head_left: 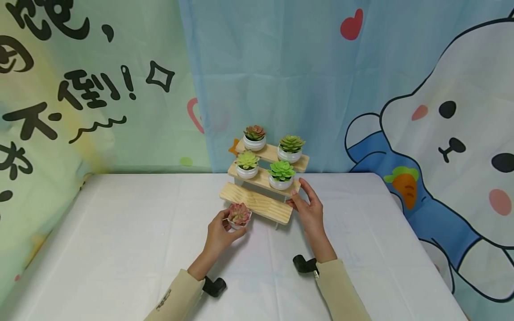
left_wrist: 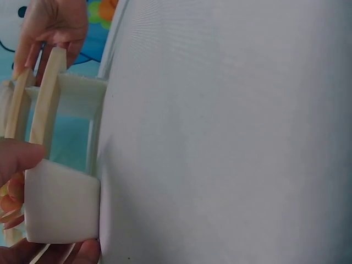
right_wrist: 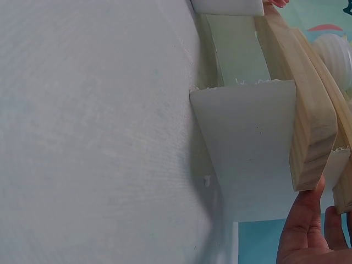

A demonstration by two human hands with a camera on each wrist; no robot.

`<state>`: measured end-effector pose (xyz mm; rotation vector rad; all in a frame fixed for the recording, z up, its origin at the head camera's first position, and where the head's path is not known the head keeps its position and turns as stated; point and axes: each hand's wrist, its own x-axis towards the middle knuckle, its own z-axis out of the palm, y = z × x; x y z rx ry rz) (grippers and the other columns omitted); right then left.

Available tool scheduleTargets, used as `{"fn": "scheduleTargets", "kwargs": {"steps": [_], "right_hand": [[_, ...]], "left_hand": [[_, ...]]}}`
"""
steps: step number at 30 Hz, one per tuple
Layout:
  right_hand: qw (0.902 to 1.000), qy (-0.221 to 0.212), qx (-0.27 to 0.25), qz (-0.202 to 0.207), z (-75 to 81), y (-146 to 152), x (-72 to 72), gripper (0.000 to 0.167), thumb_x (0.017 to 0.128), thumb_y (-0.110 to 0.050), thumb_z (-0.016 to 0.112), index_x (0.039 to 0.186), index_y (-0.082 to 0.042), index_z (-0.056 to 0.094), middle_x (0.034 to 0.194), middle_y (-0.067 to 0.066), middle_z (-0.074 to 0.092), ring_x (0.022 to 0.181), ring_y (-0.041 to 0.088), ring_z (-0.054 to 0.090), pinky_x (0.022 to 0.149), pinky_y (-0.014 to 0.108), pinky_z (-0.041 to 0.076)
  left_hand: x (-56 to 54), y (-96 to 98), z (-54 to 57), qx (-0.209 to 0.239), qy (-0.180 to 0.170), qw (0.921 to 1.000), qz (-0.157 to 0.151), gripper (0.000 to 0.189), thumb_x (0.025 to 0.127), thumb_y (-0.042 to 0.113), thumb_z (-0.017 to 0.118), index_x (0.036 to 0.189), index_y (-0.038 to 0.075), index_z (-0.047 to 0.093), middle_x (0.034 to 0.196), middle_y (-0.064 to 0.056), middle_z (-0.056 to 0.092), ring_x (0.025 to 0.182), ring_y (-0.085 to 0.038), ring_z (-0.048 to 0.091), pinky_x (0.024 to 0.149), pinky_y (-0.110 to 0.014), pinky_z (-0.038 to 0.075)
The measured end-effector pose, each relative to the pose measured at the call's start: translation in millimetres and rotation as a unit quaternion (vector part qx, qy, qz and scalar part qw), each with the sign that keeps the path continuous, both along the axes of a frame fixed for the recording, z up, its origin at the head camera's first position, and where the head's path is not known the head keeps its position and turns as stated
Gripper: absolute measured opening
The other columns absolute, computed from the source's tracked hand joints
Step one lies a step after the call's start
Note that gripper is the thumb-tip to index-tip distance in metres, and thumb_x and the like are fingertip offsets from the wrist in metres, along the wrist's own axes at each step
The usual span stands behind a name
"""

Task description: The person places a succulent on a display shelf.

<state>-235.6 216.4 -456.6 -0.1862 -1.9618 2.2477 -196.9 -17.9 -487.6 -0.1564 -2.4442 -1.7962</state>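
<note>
My left hand (head_left: 218, 234) grips a small white pot with a pink succulent (head_left: 239, 215), thumb on one side and fingers on the other. The pot is just in front of the lowest step of a three-step wooden stand (head_left: 257, 203). In the left wrist view the white pot (left_wrist: 63, 203) appears close against the step's edge. My right hand (head_left: 312, 214) holds the stand's right end, its fingers at the ends of the lower and middle steps. A bright green succulent (head_left: 282, 174) and a yellow-green one (head_left: 246, 164) occupy the middle step.
On the top step are a reddish succulent (head_left: 254, 137) and another green one (head_left: 291, 148), both in white pots. White cloth covers the table (head_left: 140, 236). Behind the stand hangs a printed curtain (head_left: 273, 67), close to the table's back edge.
</note>
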Motion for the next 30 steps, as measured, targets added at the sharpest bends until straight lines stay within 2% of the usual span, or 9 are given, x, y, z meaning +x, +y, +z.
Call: {"fn": "scheduleTargets", "kwargs": {"steps": [13,20,30], "right_hand": [[1.0,-0.001,0.0,-0.007,-1.4,1.6,-1.6,0.053,0.1,-0.007,0.055,0.15,-0.009,0.038,0.153,0.007,0.035,0.076,0.002,0.065,0.077,0.016,0.053],[0.9999,-0.005,0.007,-0.006,-2.5,1.6,-0.8,0.053,0.1,-0.009,0.056,0.15,-0.01,0.038,0.153,0.007,0.036,0.076,0.002,0.065,0.077,0.016,0.053],[1.0,0.003,-0.008,-0.001,-2.5,1.4,-1.4,0.053,0.1,-0.007,0.055,0.15,-0.009,0.038,0.153,0.007,0.035,0.076,0.003,0.065,0.077,0.017,0.054]], "left_hand": [[3.7,-4.3,3.1,-0.012,0.012,0.9998,-0.004,0.06,0.073,0.003,0.081,0.122,-0.016,0.053,0.111,-0.03,0.06,0.097,-0.04,0.064,0.084,-0.046,0.055],[8.8,-8.5,1.9,0.006,-0.003,0.9999,-0.011,0.06,0.074,0.002,0.079,0.125,-0.015,0.052,0.113,-0.03,0.06,0.1,-0.041,0.064,0.08,-0.044,0.057],[14.3,-8.4,13.7,0.021,0.003,0.9994,-0.029,0.059,0.07,0.001,0.08,0.123,-0.013,0.057,0.114,-0.027,0.062,0.1,-0.04,0.063,0.077,-0.043,0.058]]}}
